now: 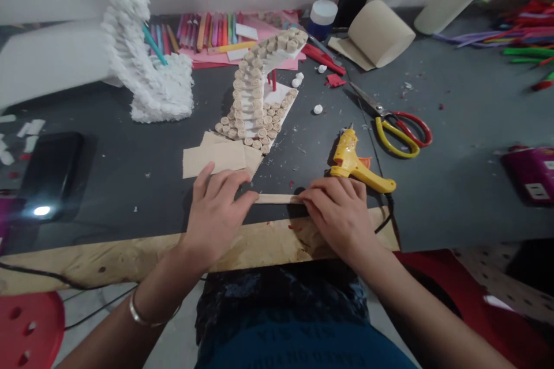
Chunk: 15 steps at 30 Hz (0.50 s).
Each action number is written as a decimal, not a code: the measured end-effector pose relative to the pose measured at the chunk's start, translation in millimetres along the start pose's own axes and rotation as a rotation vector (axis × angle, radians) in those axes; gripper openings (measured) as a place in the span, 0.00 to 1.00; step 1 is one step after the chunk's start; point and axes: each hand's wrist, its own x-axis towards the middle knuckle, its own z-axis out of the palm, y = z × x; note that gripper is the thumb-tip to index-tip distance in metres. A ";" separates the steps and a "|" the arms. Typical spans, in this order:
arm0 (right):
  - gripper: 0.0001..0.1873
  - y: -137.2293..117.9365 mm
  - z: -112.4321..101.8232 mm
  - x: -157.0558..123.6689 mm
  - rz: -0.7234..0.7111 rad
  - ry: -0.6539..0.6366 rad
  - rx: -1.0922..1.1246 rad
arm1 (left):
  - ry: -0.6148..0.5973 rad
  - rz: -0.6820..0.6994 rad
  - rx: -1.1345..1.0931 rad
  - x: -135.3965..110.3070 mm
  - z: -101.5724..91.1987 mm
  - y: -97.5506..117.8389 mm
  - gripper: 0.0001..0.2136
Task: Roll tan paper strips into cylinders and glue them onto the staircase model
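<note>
A narrow, folded strip of beige tissue paper (279,199) lies flat near the table's front edge. My left hand (219,204) has its fingers closed on the strip's left end, and my right hand (340,210) pinches the right end. Beyond my left fingers are flat beige paper pieces (212,158), partly overlapping. Behind them stands a curved model covered in small beige paper rolls (249,92), with red sticks under its bend. Just past my right hand a yellow glue gun (350,161) rests on its side.
Red-and-yellow scissors (393,121) lie open at right, below a beige paper roll (381,34). At left stand a white ruffled model (151,75) and a black device with a lit lamp (54,176). Colored pens (208,31) and a lidded jar (322,17) are at the back.
</note>
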 end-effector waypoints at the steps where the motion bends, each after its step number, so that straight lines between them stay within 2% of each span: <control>1: 0.06 0.2 -1.9 0.0 -0.041 -0.014 -0.015 | -0.004 0.046 0.028 -0.3 -1.3 -1.1 0.07; 6: 0.05 5.0 -9.8 0.0 -0.144 -0.043 -0.030 | -0.089 0.185 0.049 4.5 -6.2 -11.2 0.07; 12: 0.07 4.4 -5.1 3.7 -0.157 -0.015 -0.055 | -0.115 0.227 -0.002 12.7 -6.6 -12.2 0.10; 15: 0.07 1.9 -1.0 5.0 -0.133 -0.003 -0.013 | -0.099 0.190 -0.040 13.3 -7.7 -8.5 0.10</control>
